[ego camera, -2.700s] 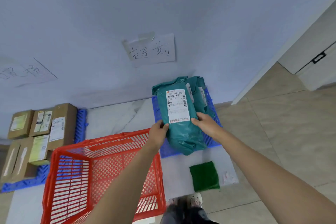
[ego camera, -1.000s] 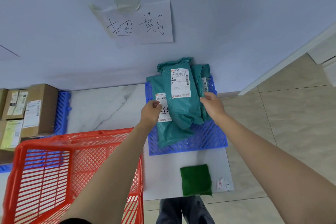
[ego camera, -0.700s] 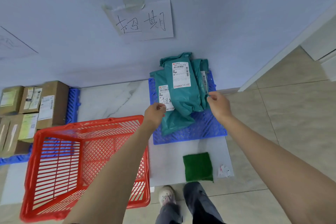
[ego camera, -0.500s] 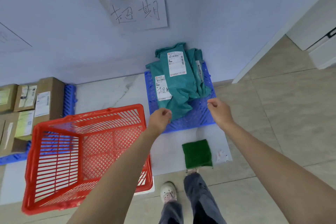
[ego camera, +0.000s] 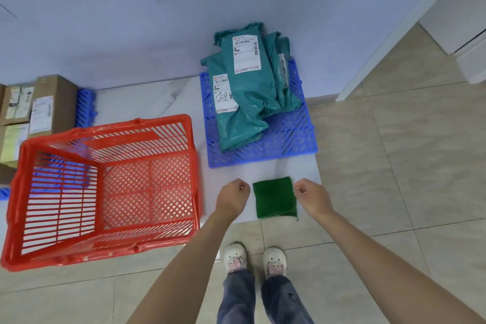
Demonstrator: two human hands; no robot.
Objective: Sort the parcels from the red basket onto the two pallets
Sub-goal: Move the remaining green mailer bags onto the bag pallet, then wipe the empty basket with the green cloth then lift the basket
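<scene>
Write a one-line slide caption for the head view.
Empty red plastic basket beside teal poly-bag parcels stacked on a blue plastic pallet; both hands, left and right, hold nothing.

head cam, steep downward (wide-angle), facing wall
</scene>
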